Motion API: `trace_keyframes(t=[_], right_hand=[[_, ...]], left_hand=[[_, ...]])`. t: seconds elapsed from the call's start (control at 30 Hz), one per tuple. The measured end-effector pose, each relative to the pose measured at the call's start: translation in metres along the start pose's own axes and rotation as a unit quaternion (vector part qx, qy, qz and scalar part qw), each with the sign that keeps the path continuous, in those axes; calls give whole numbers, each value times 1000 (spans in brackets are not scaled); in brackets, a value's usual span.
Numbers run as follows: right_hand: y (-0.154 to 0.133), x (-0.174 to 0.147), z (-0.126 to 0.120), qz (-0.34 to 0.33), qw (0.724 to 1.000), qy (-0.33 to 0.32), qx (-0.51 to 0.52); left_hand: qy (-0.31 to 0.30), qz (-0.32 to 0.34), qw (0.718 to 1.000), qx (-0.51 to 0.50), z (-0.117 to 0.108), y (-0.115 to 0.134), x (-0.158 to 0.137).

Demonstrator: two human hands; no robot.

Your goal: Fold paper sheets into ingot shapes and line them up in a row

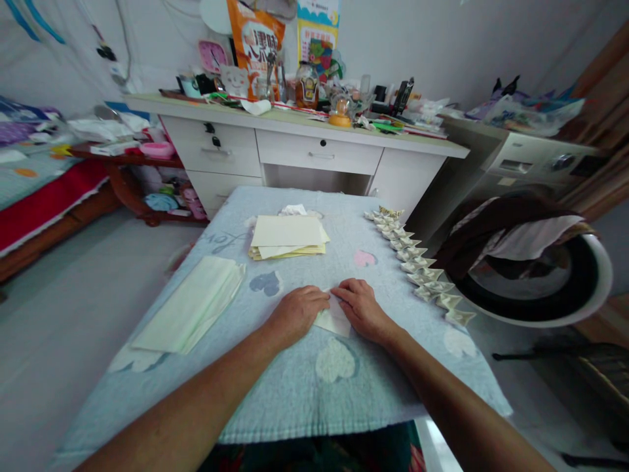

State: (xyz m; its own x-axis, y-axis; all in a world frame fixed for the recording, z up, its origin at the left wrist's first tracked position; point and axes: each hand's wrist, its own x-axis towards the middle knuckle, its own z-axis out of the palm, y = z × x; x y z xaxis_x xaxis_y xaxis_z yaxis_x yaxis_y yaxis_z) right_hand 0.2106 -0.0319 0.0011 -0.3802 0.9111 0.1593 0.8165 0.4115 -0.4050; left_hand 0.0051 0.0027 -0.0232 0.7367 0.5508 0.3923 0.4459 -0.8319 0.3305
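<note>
A small piece of pale paper (334,320) with a pointed top lies folded on the cloth-covered table. My left hand (302,311) is closed on its left edge, thumb and fingers pressed together near the top. From the other side, my right hand (362,308) grips the upper right edge, its fingertips almost meeting those of the left. Part of the paper is hidden under both hands. Beyond them sits a stack of cream paper sheets (289,233). A long pile of pale green paper (189,305) lies to the left. Several folded paper pieces (417,265) form a row on the right.
The blue tablecloth (275,400) has heart patterns. A crumpled white scrap (293,210) rests behind the stack. Across the back stands a white desk (319,154) crowded with jars and packets. A washing machine (521,164) with its door open holds dark laundry at the right.
</note>
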Motion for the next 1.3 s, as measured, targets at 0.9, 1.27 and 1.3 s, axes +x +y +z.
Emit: trace_keyframes(t=[0.9, 1.27, 1.3], right_hand=[[-3, -49, -25, -78, 995, -54, -36], [-8, -55, -40, -53, 997, -62, 20], [-11, -52, -37, -36, 998, -47, 24]], left_hand=[[-66, -13, 996, 52, -7, 3, 1], [-42, -29, 999, 6, -11, 7, -2], [-41, -29, 999, 0, -12, 7, -3]])
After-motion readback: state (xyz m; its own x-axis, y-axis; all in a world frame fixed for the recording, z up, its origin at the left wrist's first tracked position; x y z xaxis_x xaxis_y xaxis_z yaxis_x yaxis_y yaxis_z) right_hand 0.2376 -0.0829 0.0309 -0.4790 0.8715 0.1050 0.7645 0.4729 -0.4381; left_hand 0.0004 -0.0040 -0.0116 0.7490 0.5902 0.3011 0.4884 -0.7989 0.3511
